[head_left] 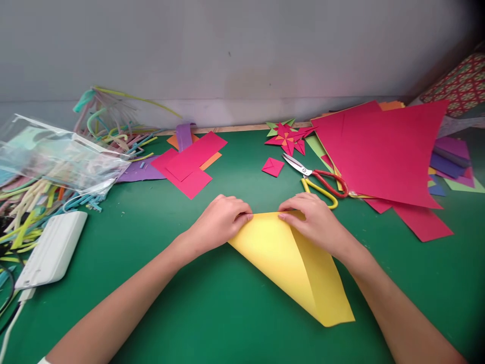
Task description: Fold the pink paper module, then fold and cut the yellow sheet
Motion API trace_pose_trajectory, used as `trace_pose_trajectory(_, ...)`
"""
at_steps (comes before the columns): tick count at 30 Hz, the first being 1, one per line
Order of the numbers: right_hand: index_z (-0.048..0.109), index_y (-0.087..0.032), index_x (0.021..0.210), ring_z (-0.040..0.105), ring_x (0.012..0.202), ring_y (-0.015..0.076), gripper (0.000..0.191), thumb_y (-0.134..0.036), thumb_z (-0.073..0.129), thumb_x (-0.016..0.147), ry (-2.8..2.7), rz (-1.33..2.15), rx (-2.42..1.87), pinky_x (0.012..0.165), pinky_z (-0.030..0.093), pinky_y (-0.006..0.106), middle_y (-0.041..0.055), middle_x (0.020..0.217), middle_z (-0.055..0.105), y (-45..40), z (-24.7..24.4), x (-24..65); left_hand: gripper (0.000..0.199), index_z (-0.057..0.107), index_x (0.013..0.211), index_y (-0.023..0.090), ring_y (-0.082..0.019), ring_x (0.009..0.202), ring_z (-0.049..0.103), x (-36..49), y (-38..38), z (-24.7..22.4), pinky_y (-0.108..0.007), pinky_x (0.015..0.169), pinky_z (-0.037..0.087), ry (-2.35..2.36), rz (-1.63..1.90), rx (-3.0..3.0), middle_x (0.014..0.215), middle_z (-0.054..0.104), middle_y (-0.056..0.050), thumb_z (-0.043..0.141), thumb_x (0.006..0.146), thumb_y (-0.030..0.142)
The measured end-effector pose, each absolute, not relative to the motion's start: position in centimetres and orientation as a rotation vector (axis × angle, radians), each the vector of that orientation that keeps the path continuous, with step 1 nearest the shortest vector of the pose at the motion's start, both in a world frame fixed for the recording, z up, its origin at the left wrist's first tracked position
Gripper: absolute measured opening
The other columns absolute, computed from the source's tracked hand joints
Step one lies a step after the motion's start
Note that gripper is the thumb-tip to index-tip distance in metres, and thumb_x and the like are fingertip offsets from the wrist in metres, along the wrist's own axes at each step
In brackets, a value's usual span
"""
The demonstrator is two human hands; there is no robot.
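The left hand (223, 222) and right hand (314, 222) pinch the yellow paper (273, 253) well short of the tabletop (182, 323)'s far edge; probably light, easily creased, best held by its rim.

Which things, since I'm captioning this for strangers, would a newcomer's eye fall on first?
Probably the bright yellow sheet at the centre front, bent over and pinched along its far edge by the left hand and right hand. Next, the large red sheet at the right and, just left of it, the scissors with one red and one yellow handle. Behind them, near the wall, sits a pointed red paper star.
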State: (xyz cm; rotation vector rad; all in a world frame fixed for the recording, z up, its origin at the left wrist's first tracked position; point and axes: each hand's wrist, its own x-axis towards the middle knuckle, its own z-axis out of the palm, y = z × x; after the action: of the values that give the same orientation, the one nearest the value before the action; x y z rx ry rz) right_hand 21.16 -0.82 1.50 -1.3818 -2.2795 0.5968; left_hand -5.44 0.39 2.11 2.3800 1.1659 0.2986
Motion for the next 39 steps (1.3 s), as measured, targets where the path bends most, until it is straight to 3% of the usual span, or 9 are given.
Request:
trace_pose_trajectory(9,0.073,-0.025,0.087,0.069,0.093,0.0257,0.008,-0.025,0.069,0.095,-2.219,0.731,-1.421,0.082,0.052,0.04,0.0019,0.094,0.08,-0.4,1.4,21.6,0.025,0.075,0.089,0.024,-0.021,0.085,0.07,-5.4,0.4,2.1,-0.034,0.078,0.044,1.153,0.338,2.331,0.089,0.078,-0.001,0.053,0.1,0.022)
trace_pose_trajectory(12,0.074,-0.025,0.087,0.07,0.094,0.0259,0.009,-0.023,0.069,0.094,-2.202,0.729,-1.419,0.082,0.052,0.039,0.002,0.094,0.08,-0.4,1.4,21.6,0.019,0.074,0.101,0.025,-0.02,0.085,0.071,-5.4,0.3,2.1,-0.032,0.078,0.047,1.174,0.392,2.221,0.092,0.078,0.0,0.056,0.098,0.023)
trace_pose_trajectory(15,0.076,-0.025,0.094,0.071,0.097,0.0257,0.009,-0.023,0.068,0.095,-2.154,0.776,-1.366,0.085,0.053,0.039,0.0023,0.1,0.081,-0.3,1.3,21.6,0.021,0.073,0.111,0.025,-0.018,0.085,0.072,-5.4,0.4,2.0,-0.028,0.074,0.05,1.193,0.448,2.048,0.094,0.079,0.001,0.058,0.096,0.023)
trace_pose_trajectory(20,0.08,-0.027,0.107,0.071,0.102,0.0262,0.016,-0.025,0.068,0.097,-2.099,0.833,-1.266,0.09,0.053,0.039,0.0029,0.107,0.081,-0.1,0.7,21.8,0.02,0.076,0.105,0.024,-0.016,0.091,0.073,-5.7,0.8,1.8,-0.025,0.078,0.05,1.171,0.495,2.048,0.103,0.08,0.002,0.059,0.096,0.021)
trace_pose_trajectory(39,0.081,-0.028,0.107,0.069,0.101,0.0259,0.016,-0.023,0.07,0.097,-2.088,0.799,-1.177,0.091,0.052,0.04,0.0023,0.103,0.08,0.2,0.0,22.2,0.021,0.077,0.109,0.028,-0.02,0.097,0.072,-6.0,1.1,1.3,-0.034,0.088,0.045,1.166,0.485,2.267,0.107,0.081,0.003,0.059,0.1,0.022)
